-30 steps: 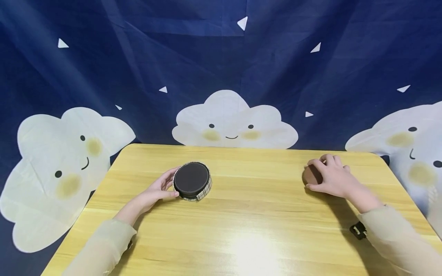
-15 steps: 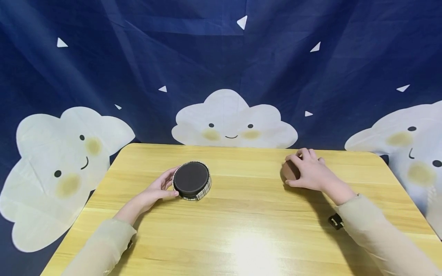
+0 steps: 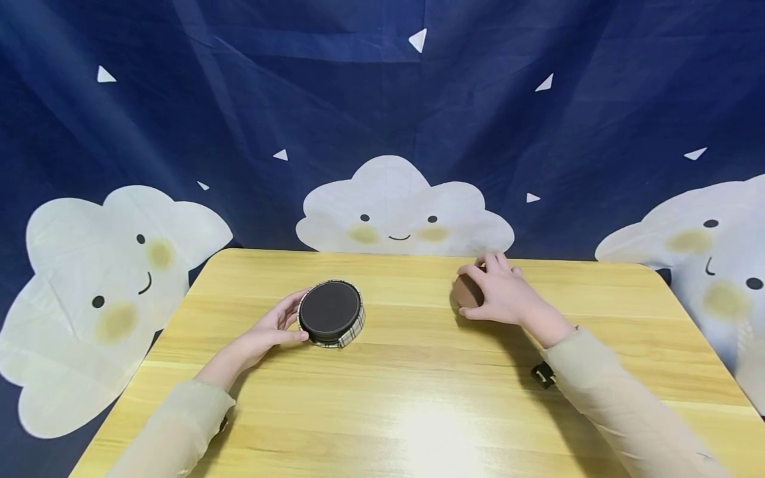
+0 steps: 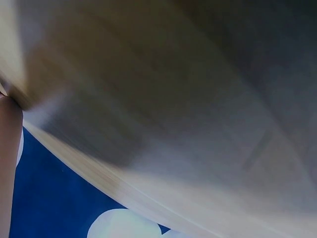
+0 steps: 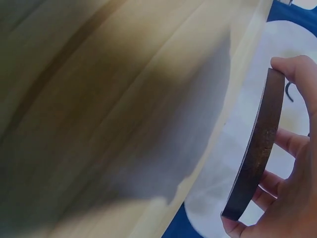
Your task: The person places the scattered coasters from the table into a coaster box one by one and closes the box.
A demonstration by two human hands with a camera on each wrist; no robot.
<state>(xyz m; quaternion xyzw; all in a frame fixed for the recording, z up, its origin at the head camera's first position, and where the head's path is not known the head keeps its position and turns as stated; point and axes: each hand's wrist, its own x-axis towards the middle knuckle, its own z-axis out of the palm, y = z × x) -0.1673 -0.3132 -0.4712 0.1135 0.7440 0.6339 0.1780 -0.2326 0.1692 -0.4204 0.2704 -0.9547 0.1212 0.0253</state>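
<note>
My left hand (image 3: 263,337) holds a round coaster holder (image 3: 354,330) by its left side, thumb at the near edge and fingers behind. The holder has a pale plaid wall, and a dark round coaster (image 3: 331,307) shows on top. Over the right half of the table, my right hand (image 3: 505,295) grips a brown round coaster (image 3: 468,292) by its rim. In the right wrist view this coaster (image 5: 257,146) appears edge-on, with the thumb and fingers (image 5: 292,141) spread around it. The left wrist view shows little of its hand beyond one finger (image 4: 7,163).
The wood-grain table (image 3: 388,378) has rounded back corners and a bright glare near its front. Behind it hangs a dark blue cloth (image 3: 358,99) printed with smiling clouds and white triangles. A black strap piece (image 3: 544,374) hangs at the right sleeve.
My right hand has moved left across the table, carrying the brown coaster closer to the holder. The left hand and the holder have stayed in place.
</note>
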